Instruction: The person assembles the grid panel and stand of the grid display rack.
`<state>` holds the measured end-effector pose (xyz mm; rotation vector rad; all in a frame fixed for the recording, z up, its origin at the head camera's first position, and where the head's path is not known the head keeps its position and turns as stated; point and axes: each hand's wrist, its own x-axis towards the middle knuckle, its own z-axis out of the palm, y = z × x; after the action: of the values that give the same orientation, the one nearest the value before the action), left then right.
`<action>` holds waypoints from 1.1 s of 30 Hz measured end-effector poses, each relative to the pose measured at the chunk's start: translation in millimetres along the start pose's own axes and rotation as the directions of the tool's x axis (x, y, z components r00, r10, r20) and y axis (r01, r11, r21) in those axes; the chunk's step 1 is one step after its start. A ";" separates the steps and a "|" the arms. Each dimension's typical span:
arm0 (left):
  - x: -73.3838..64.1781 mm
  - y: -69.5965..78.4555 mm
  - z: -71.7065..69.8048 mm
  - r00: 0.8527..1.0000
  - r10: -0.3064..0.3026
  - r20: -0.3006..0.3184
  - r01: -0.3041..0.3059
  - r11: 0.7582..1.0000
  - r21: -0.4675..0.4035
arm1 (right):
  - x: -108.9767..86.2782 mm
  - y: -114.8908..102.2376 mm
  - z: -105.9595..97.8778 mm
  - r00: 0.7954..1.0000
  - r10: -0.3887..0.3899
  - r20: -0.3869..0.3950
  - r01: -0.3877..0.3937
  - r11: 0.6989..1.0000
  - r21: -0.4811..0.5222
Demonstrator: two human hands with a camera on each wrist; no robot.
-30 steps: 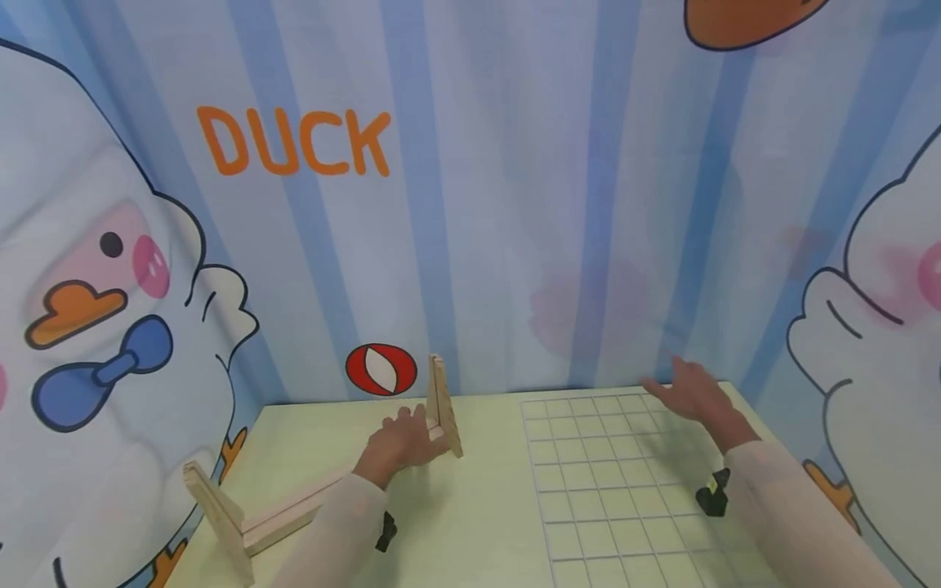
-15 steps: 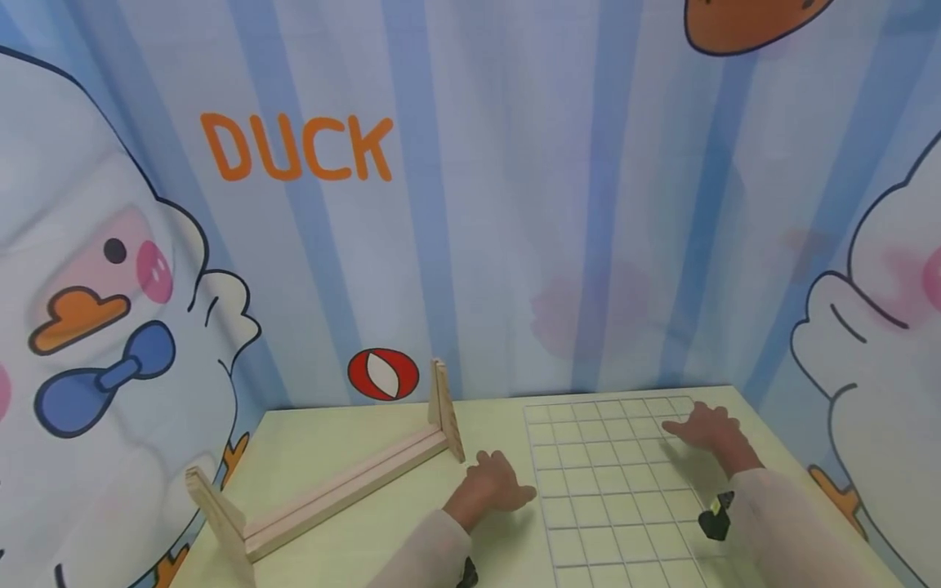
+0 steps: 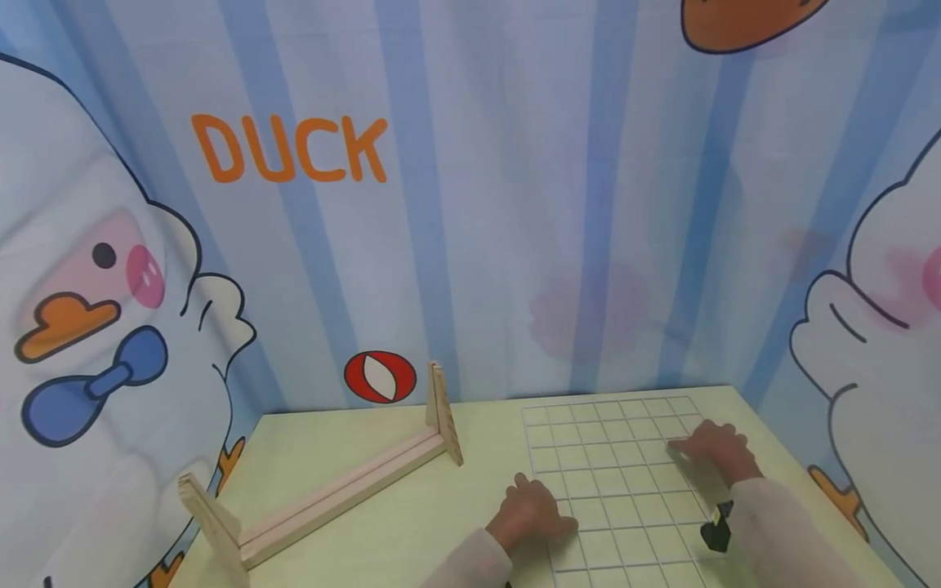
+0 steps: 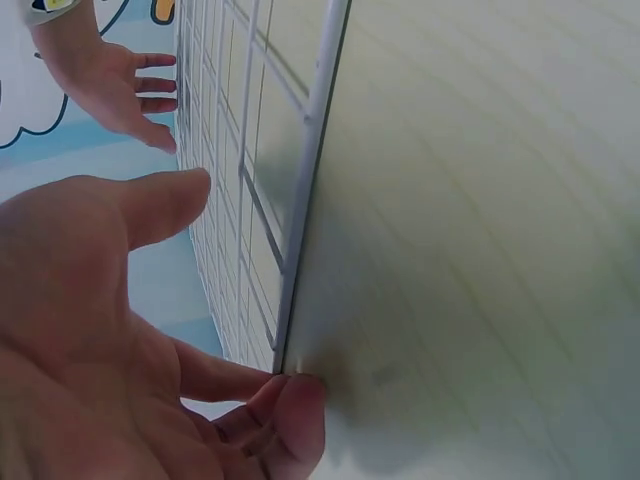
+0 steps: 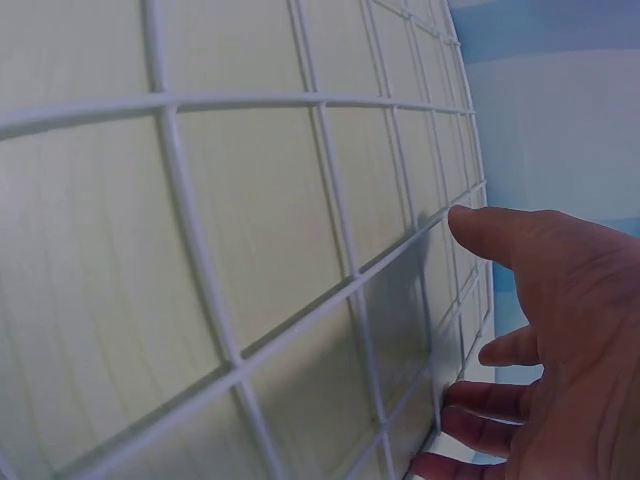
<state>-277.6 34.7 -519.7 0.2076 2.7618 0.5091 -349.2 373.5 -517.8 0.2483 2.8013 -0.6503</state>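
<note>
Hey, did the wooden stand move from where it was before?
No, the stand hasn't moved either way: in the head view, its far end is still just right of the red oval on the curtain.

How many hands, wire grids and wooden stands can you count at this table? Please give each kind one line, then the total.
Hands, left hand and right hand: 2
Wire grid: 1
Wooden stand: 1
Total: 4

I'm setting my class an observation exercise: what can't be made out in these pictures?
Wire grid: near edge cut off by the head view's bottom.
Wooden stand's left upright: foot cut off there too.
Orange-brown printed shape: top cut off by the head view's upper edge.
Right hand: thumb overlaps the grid in the right wrist view, hiding whether they touch.
</note>
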 end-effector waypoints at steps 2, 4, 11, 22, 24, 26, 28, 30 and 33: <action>1.2 1.9 1.7 1.000 0.012 -0.003 -0.012 1.000 0.017 | 0.8 3.0 2.3 1.000 0.000 -0.010 0.000 1.000 0.000; 1.9 3.0 2.8 1.000 0.013 -0.009 -0.013 0.999 0.032 | 0.9 3.9 4.6 1.000 0.002 -0.029 -0.002 1.000 -0.002; 1.8 4.2 4.0 0.999 -0.023 -0.035 0.025 0.998 0.059 | 3.6 0.6 9.9 0.992 0.055 -0.117 -0.057 0.998 -0.013; 6.3 2.5 3.1 0.998 0.057 0.041 -0.060 0.995 0.084 | 4.3 26.6 3.5 0.993 0.058 -0.104 -0.050 0.996 0.080; 5.5 3.8 3.3 0.997 0.073 0.032 -0.075 0.996 0.058 | 1.3 30.8 0.2 0.994 0.041 -0.098 -0.032 0.996 0.088; 4.3 5.1 3.4 0.997 0.073 0.027 -0.074 0.996 0.044 | -2.0 33.8 -2.2 0.993 0.002 -0.118 0.006 0.998 0.067; 2.2 6.1 3.3 0.998 0.065 0.013 -0.065 0.998 0.024 | -5.4 34.6 -3.9 0.988 -0.032 -0.151 0.039 0.998 0.039; 1.1 7.0 3.0 0.999 0.050 -0.001 -0.050 0.999 0.002 | -7.1 33.7 -4.9 0.980 -0.060 -0.192 0.063 0.998 0.007; -0.5 8.9 2.7 0.999 0.025 -0.032 -0.026 0.999 -0.029 | -7.4 30.1 -6.5 0.973 -0.070 -0.218 0.067 0.998 -0.022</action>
<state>-275.5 43.7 -518.7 0.2304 2.7840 0.5640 -336.9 402.4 -522.4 0.2345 3.0366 -0.6546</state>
